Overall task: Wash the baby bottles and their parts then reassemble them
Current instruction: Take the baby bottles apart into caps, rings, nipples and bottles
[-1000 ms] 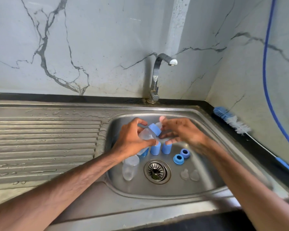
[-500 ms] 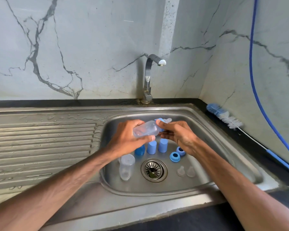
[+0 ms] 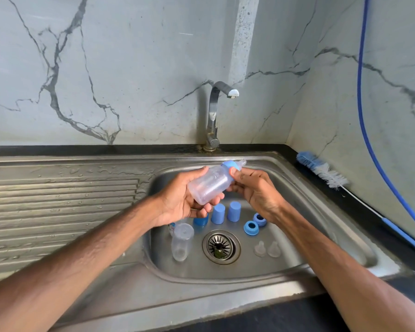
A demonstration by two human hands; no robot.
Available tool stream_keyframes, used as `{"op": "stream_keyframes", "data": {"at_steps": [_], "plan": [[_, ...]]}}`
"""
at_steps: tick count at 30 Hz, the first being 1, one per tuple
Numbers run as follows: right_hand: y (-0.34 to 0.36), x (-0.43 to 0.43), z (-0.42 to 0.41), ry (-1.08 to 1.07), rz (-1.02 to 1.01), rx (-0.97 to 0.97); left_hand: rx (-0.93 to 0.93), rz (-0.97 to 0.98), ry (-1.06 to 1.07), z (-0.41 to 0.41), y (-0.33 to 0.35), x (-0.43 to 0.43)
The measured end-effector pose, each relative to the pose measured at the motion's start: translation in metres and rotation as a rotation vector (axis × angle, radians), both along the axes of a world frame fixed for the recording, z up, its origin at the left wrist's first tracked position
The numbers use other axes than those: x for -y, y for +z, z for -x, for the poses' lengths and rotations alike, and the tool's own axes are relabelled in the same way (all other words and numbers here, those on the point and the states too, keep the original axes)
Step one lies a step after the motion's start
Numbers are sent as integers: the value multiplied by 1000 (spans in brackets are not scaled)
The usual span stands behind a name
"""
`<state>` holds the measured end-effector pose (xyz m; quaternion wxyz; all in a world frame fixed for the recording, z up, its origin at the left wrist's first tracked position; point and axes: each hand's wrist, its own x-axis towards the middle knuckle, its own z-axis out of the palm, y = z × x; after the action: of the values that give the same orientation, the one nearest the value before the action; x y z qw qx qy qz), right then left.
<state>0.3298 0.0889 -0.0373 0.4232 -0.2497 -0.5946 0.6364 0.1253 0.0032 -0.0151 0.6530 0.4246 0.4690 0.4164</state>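
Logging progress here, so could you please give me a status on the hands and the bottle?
Left hand grips bottle body, over sink. Right hand pinches its blue collar. Tap not running, nothing blocking; loose caps, collars, teats below.

Bright, even daylight fills the frame; shadows are soft, a faint one under the forearms on the sink rim; dull glare streaks the wet draining board at left, and a white patch burns at the rim's lower right. Wide-angle distortion tilts the sink's front edge and stretches the slightly smeared lower corners; the bottle at centre is sharp.
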Motion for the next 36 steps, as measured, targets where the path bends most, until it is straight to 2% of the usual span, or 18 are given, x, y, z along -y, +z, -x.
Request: {"op": "stream_keyframes", "data": {"at_steps": [2,5,10,14,16,19,22,28,32,36], "plan": [[0,-1,0,-1,28,12,-103,15,-8,0,-4,-2],[-4,-5,2,-61,36,93,-382,-138,146,2,-15,-6],[-5,-7,3,-123,60,154,-517,-414,262,0,-21,-3],[-4,-8,2,-118,106,139,-352,-233,126,0,-16,0],[-5,-8,2,-107,106,143,-357,-178,115,0,-13,0],[-6,-7,2,-102,85,175,-391,-211,151,-2,-16,0],[-5,-5,3,-84,70,191,-511,-293,175,1,-18,1],[-5,-6,5,-102,111,198,-401,-203,95,2,-16,1],[-5,-1,6,-59,67,255,-667,-375,197,3,-22,0],[-3,-3,4,-69,92,237,-565,-372,187,3,-20,1]]}}
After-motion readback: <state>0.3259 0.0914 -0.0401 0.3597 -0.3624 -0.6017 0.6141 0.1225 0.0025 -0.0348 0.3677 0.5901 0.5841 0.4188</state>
